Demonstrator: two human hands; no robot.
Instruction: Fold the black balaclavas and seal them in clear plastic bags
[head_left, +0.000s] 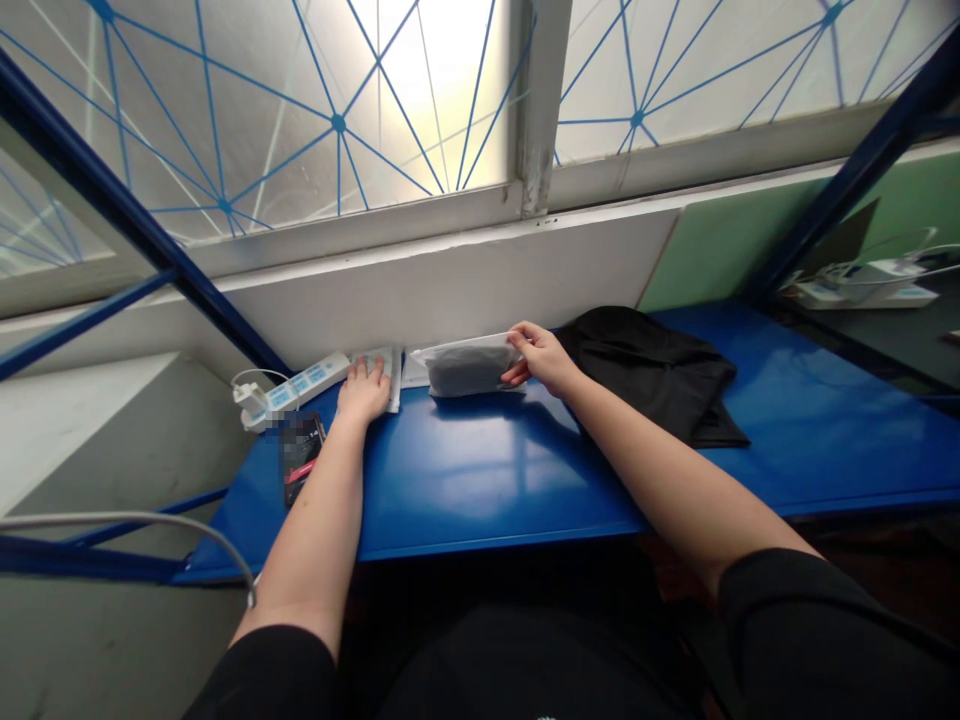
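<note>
Currently, the right hand [538,360] is pinching the end of a clear plastic bag [480,347] around a dark grey bundle [461,372], just left of a black cloth [652,375], while the left hand [364,390] is lying spread on white paper sheets [390,375] farther left of that cloth.

Bright frosted windows [285,100] stand above a white wall [450,290].

Bench top [480,480]: glossy cobalt blue. Grey bundle [465,370] in a clear bag [480,343]; black cloth [652,375] nearby. Window film [337,122]: whitish, webbed with blue triangles. Wall panel [735,240]: pale green.
</note>
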